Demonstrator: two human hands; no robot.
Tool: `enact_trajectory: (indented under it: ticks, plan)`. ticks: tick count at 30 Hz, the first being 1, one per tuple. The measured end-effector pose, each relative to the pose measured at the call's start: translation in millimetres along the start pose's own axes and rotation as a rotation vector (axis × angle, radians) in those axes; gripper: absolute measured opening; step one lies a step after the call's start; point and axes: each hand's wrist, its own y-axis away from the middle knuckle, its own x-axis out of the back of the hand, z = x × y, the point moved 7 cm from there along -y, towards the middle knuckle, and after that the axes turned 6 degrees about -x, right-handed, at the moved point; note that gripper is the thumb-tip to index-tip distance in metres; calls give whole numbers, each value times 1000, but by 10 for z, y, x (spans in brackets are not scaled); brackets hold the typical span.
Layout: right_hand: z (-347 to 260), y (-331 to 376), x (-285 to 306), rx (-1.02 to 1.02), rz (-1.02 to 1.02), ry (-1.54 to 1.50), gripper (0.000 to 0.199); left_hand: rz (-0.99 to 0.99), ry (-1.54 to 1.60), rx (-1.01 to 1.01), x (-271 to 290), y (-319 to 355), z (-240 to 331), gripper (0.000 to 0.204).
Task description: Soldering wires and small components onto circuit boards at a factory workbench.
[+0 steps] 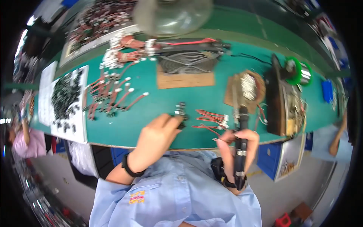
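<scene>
My right hand (245, 142) is closed around the black handle of a soldering iron (241, 157), which points away from me. My left hand (159, 136) reaches over the bench edge with its fingers pressed together at a short row of small dark parts (182, 109). Its fingertips cover some of those parts, so what they pinch is hard to make out. Between the two hands lies a small group of red and black wires (208, 116) with white connectors at their right ends.
A box fan (187, 62) stands on a wooden block at the back. Wire bundles (130, 51) and loose wires (113, 92) lie left. Far left, a white sheet (79, 128) holds black parts. Right are an iron stand (230, 90), a dark box (278, 106) and a green spool (303, 72). People sit at both sides.
</scene>
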Motion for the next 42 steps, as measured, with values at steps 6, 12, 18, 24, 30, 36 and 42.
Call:
enact_trajectory:
  ticks: [6, 12, 18, 24, 30, 36, 42]
  plan:
    - [-9, 154, 87, -116, 143, -3, 42, 11, 44, 46, -4, 133, -59, 30]
    - [-34, 138, -39, -117, 99, 36, 40, 120, 148, 77, 40, 270, -128, 30]
    - [-109, 152, -158, -111, 85, 112, 40, 198, 181, 96, 174, 313, -171, 27]
    - [-138, 194, -160, -99, 126, 91, 41, 561, 9, 535, 647, 847, -950, 24]
    - [-189, 192, -204, -48, 129, 72, 39, 601, -193, 633, 866, 1070, -1291, 24]
    - [-255, 214, -155, 25, 70, 104, 39, 631, 10, 616, 860, 1113, -1123, 24]
    - [-405, 15, -361, 83, -101, -74, 44, 760, 417, 508, 1136, 1008, -533, 21]
